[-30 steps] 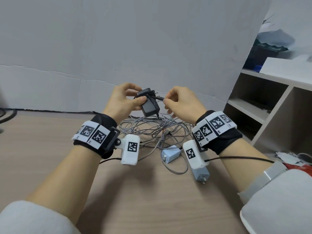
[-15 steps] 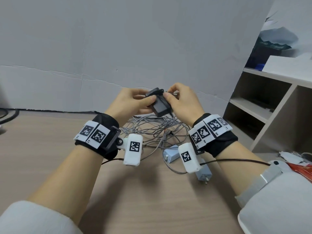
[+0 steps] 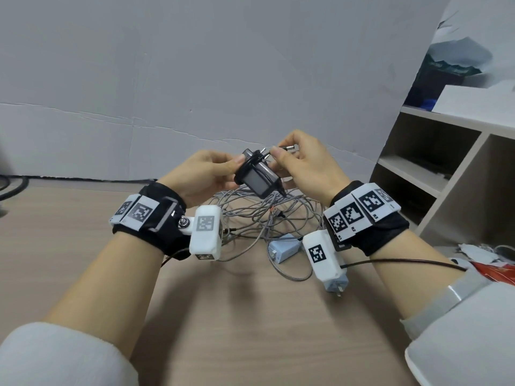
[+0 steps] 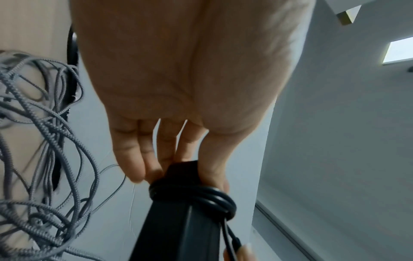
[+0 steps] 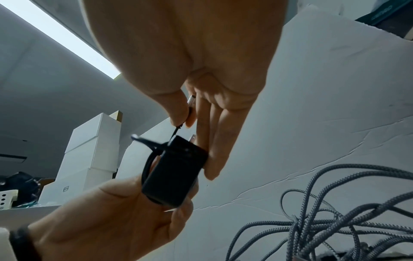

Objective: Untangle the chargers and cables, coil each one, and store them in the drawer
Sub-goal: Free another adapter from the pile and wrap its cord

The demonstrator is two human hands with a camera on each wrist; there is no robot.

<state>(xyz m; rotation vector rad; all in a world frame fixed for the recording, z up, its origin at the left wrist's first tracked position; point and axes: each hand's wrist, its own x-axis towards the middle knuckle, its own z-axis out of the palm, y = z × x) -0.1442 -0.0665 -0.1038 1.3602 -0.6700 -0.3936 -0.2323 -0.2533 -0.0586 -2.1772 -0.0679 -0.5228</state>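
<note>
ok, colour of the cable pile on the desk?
Grey, with a braided weave. The tangled cables show it best in the right wrist view.

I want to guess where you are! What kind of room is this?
Probably a workroom or storeroom. There's a wooden table against a plain wall, open shelves beside it, stacked white boxes, and a tangle of grey cables being sorted.

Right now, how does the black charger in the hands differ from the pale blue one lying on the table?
The black charger is held up between the left hand and right hand; the pale blue charger lies on the table, untouched. The black one's thin black cord is wrapped round its body, while the blue one sits among loose grey braided cables. The black looks longer. Both are boxy plug-in adapters.
</note>
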